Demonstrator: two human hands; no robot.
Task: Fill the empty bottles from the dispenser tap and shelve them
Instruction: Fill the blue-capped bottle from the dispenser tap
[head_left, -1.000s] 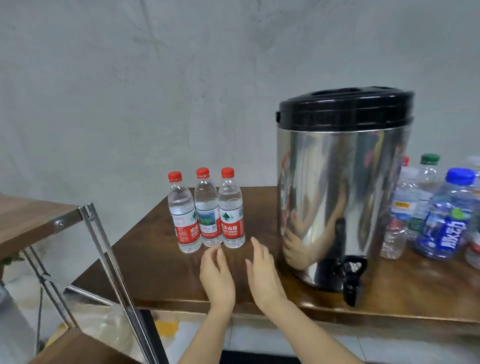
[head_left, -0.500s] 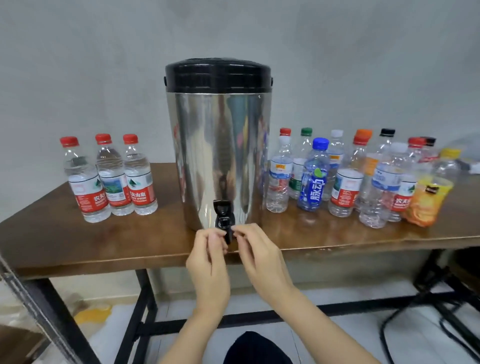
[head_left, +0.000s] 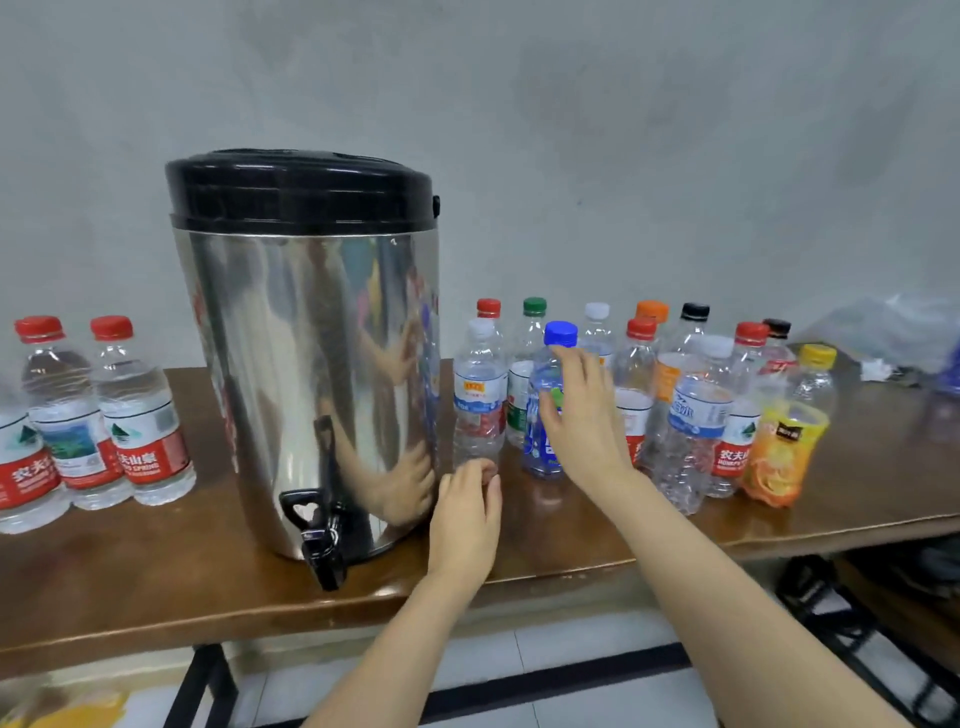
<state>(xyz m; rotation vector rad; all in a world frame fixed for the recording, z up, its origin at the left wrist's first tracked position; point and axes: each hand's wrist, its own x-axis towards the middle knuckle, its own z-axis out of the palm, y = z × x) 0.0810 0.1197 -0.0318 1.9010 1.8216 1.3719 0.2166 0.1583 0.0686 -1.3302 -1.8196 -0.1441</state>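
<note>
Steel dispenser on a wooden table; to its right, the right hand spreads its fingers against a blue-capped bottle; the left hand, loosely curled and holding nothing, is beside the dispenser's base.

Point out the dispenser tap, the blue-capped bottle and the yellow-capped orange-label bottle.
dispenser tap (head_left: 315, 535): head view, on the black tap body below the lever.
blue-capped bottle (head_left: 560, 333): head view, on its blue cap.
yellow-capped orange-label bottle (head_left: 784, 448): head view, on the orange label.
</note>
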